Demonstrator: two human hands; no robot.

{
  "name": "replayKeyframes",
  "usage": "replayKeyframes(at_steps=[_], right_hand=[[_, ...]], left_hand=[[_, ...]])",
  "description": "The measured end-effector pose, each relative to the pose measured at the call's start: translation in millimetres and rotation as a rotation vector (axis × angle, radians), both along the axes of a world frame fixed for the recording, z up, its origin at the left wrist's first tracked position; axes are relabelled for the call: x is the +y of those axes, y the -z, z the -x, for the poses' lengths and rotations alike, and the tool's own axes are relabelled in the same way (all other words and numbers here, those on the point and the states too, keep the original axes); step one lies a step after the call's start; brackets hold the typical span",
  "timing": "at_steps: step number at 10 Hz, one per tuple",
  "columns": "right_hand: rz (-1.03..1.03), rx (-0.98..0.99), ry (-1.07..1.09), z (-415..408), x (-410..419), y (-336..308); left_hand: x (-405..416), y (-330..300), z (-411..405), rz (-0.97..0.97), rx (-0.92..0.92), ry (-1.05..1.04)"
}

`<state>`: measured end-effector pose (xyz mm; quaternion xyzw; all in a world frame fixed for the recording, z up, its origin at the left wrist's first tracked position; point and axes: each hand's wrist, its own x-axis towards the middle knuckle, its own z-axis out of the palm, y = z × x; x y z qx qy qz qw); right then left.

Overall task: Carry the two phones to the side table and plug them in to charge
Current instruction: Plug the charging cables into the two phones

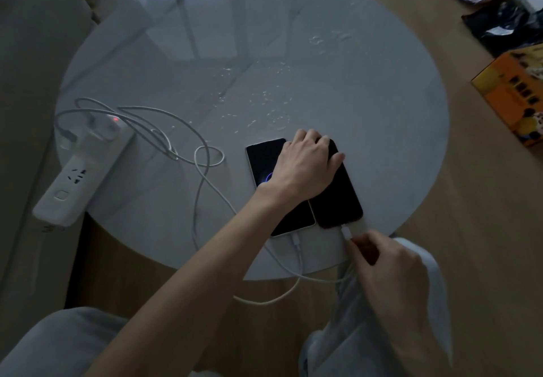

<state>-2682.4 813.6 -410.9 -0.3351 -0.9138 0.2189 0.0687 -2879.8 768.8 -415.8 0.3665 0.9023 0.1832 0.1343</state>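
Two phones lie side by side, screens up, near the front edge of the round grey side table (pixel 382 88). The left phone (pixel 263 156) has a white rim, a blue glowing ring on its screen and a white cable (pixel 296 243) in its bottom end. The right phone (pixel 342 197) is dark. My left hand (pixel 305 162) presses flat across the tops of both phones. My right hand (pixel 390 270) pinches the white plug (pixel 346 232) of a second cable at the right phone's bottom port.
A white power strip (pixel 79 176) with a red light overhangs the table's left edge, with chargers plugged in and white cables (pixel 164 138) looped across the tabletop. An orange box (pixel 511 94) and dark bags (pixel 505 26) lie on the wooden floor at right. A sofa stands left.
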Motion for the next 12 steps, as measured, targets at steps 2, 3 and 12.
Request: replayKeyframes(at_steps=[2,3,12], right_hand=[[-0.043,-0.032,-0.049,-2,1,2],[-0.049,-0.039,-0.083,-1,2,4],[0.004,0.011,-0.074,9,2,0]], left_hand=[[3,-2,4,-0.012,-0.001,-0.041],[4,-3,5,-0.024,-0.007,-0.054],[-15,-11,-10,-0.05,0.071,0.046]])
